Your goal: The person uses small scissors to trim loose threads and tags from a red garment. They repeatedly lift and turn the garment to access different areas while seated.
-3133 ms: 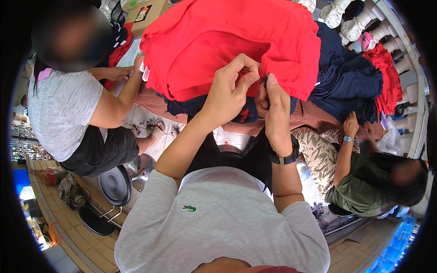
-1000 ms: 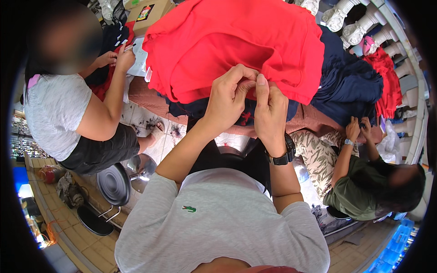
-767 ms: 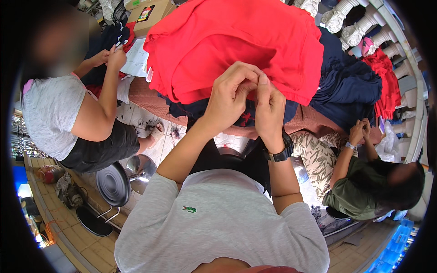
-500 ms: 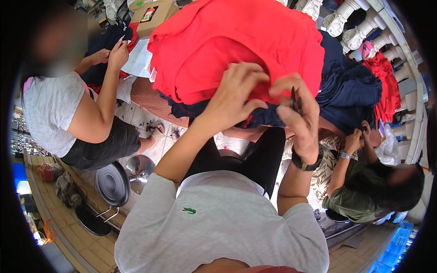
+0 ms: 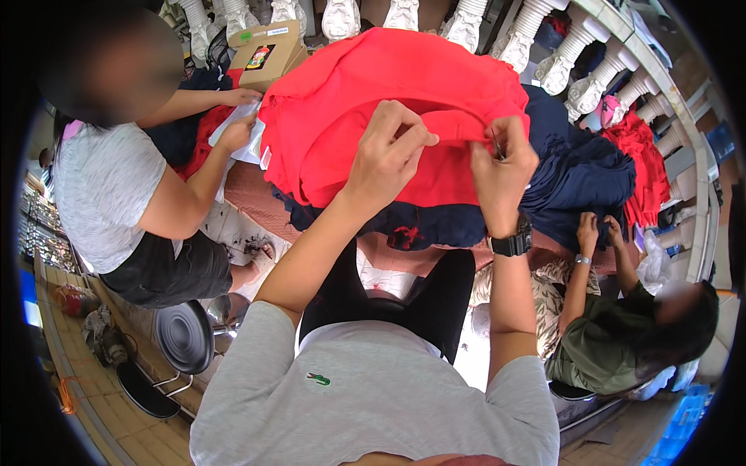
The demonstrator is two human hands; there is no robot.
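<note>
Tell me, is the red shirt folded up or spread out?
Spread out: the red shirt lies wide over the pile, its edge pinched by left hand and right hand.

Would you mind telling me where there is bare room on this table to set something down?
Hardly any: a brown strip of table shows between the red garment and the co-worker's papers. Elsewhere navy clothes and both hands crowd it.

The hands have parted: the right hand (image 5: 501, 167) moved off to the right, and the left hand (image 5: 388, 151) now pinches the red cloth (image 5: 373, 85) alone. The cloth's edge is stretched between them.
</note>
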